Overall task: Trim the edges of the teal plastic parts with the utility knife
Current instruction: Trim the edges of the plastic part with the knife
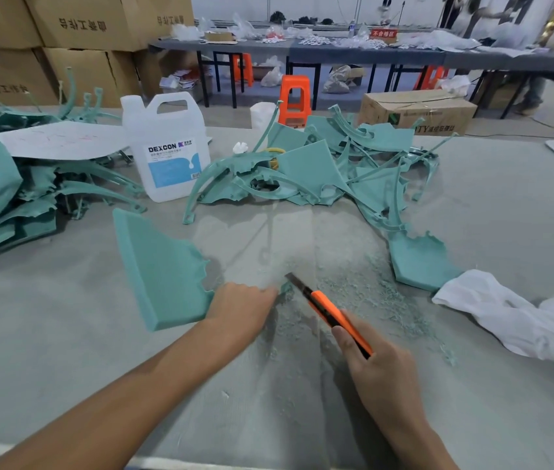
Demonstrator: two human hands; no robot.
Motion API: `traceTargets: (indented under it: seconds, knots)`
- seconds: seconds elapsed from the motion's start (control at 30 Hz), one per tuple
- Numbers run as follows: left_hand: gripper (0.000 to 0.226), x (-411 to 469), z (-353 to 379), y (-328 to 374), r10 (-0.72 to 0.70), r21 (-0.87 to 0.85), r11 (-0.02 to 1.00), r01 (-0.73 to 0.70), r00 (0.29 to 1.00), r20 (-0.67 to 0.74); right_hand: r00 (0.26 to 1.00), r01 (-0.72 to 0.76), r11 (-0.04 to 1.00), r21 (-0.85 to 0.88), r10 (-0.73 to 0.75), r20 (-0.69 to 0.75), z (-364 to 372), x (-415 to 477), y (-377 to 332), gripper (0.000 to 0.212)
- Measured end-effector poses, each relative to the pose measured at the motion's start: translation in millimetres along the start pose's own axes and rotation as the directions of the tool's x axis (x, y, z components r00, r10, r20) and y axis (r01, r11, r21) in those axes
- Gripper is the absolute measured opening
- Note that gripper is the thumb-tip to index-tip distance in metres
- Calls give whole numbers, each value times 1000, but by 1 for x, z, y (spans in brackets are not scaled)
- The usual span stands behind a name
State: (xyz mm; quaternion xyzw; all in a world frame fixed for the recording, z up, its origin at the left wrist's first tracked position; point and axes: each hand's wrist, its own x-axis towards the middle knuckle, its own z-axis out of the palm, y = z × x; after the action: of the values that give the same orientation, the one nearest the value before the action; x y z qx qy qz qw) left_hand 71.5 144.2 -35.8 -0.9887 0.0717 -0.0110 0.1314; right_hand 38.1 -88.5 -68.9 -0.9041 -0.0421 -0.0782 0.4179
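1. Left hand [241, 307] has its fingers curled on the near corner of a teal panel [160, 266]. The right hand [381, 371] grips an orange knife [330, 310] with the blade out. The two hands are close but not touching. The panel lies in front of the jug [167, 147], nearer the person.
2. To do this step well, I think the left hand should press the panel flat so it cannot slip. The blade should run along the bumpy, torn edge and push away from the fingers. Right now the blade tip is very near the left fingertips, so a slip could cut them. Small, light cuts look safer than one hard push.
3. The grey table [65, 334] holds everything.
4. Big brown boxes [82, 25] are stacked behind the jug, to its left.
5. A long dark table [336, 52] with bags and small bits stands far behind the jug.
6. One pile of teal parts [4, 184] sits left of the jug, and another pile [319, 164] sits right of it.
7. An orange stool [294, 96] stands behind the jug, to its right.
8. White gloves [506, 317] lie far to the right, in front of the jug.
9. Tiny teal shavings [353, 293] cover the table in front of the jug, beside the knife.
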Motion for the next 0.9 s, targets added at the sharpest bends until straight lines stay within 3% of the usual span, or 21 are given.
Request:
traceTargets:
  seconds: [0.1, 0.23, 0.47, 0.57, 0.63, 0.9]
  knots:
    - [23, 0, 2, 2, -5, -10, 1000, 5, 1000, -5, 998, -23, 998, 55, 26, -65, -1, 0, 3, 37]
    - [24, 1, 4, 2, -13, -4, 1000, 13, 1000, -17, 999, 19, 999, 30, -20, 28, 2, -2, -2, 35]
    - [23, -1, 10, 2, -63, -70, 996, 60, 997, -42, 997, -15, 995, 100, 22, -72, 4, 5, 3, 36]
    - [24, -4, 17, 5, -81, -122, 990, 74, 995, -58, 994, -37, 986, 160, 53, -95, 3, 7, 4, 27]
    - [25, -6, 23, 5, -74, -139, 988, 65, 995, -64, 997, -23, 985, 173, 34, -63, 3, 7, 2, 18]
    - [19, -5, 27, 3, -27, -125, 992, 10, 990, -138, 995, -26, 984, 175, 8, 102, -4, 21, 3, 19]
